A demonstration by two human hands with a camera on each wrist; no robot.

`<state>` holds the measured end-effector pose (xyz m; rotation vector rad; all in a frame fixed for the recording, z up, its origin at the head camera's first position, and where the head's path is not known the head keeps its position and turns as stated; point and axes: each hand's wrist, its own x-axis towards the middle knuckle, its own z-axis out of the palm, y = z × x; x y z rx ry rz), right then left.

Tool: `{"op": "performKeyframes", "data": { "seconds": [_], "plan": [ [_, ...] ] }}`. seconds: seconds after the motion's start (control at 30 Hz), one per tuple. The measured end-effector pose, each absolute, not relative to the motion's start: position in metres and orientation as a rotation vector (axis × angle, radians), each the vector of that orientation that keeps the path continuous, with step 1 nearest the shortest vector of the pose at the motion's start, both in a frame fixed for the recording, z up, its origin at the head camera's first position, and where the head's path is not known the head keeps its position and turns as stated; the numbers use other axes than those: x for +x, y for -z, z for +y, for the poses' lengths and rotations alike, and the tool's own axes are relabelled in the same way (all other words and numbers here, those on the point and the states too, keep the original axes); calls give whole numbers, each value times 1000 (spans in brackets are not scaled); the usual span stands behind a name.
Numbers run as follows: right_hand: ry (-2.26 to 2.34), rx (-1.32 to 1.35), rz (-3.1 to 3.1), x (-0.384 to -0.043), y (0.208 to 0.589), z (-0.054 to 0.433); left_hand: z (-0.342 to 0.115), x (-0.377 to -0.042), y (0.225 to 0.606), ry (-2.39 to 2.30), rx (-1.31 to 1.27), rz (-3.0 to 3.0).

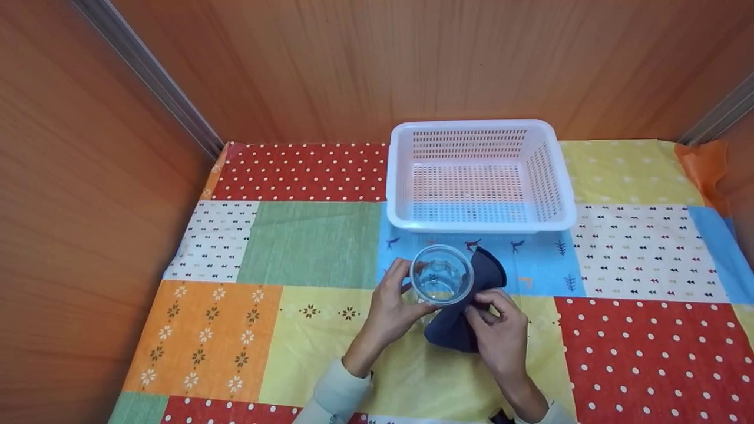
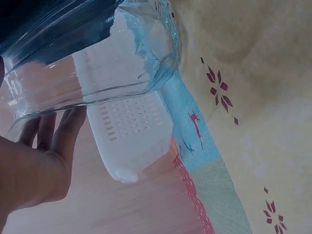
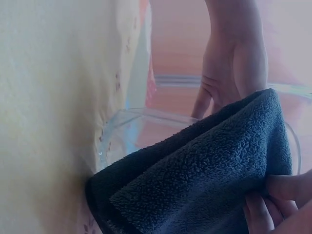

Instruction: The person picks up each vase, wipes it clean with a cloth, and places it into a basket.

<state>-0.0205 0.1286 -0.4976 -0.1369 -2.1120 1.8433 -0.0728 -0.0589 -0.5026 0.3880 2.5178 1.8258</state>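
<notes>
Near the front of the table, my left hand point(image 1: 393, 309) grips a clear glass cup point(image 1: 440, 281) round its side, the open rim facing up toward the head camera. The left wrist view shows the fingers curled along the see-through wall of the glass point(image 2: 126, 90). My right hand point(image 1: 502, 334) pinches a dark grey cloth point(image 1: 452, 331) between thumb and fingers. In the right wrist view the fluffy, folded cloth point(image 3: 209, 165) lies against the near side of the glass and hides much of it. The cloth hangs over the cup's right side.
Just beyond the hands stands a white plastic basket point(image 1: 483, 226) with slotted walls, nothing seen inside. A patchwork tablecloth point(image 1: 318, 241) covers the table. Wood-look panels point(image 1: 306, 70) rise at the back and both sides. An orange cloth piece point(image 1: 704, 171) lies at the far right corner.
</notes>
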Motion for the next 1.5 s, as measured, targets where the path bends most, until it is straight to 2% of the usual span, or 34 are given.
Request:
{"op": "performKeyframes", "data": {
  "seconds": [0.37,0.67,0.8,1.17,1.5],
  "plan": [
    [-1827,-127,-2086,-14,500,125,-48,-62,505,-1813,330,2686],
    [-1763,-109,-2111,-12,502,122,-25,-50,514,-1651,98,3117],
    [-1751,-107,-2113,-12,504,123,-31,-52,511,-1690,171,3022],
    [-1787,-77,-2106,-14,504,124,-74,-75,502,-1753,570,2452],
    [-1792,-32,-2059,-21,509,129,-57,-66,504,-1810,419,2633]
  ]
}}
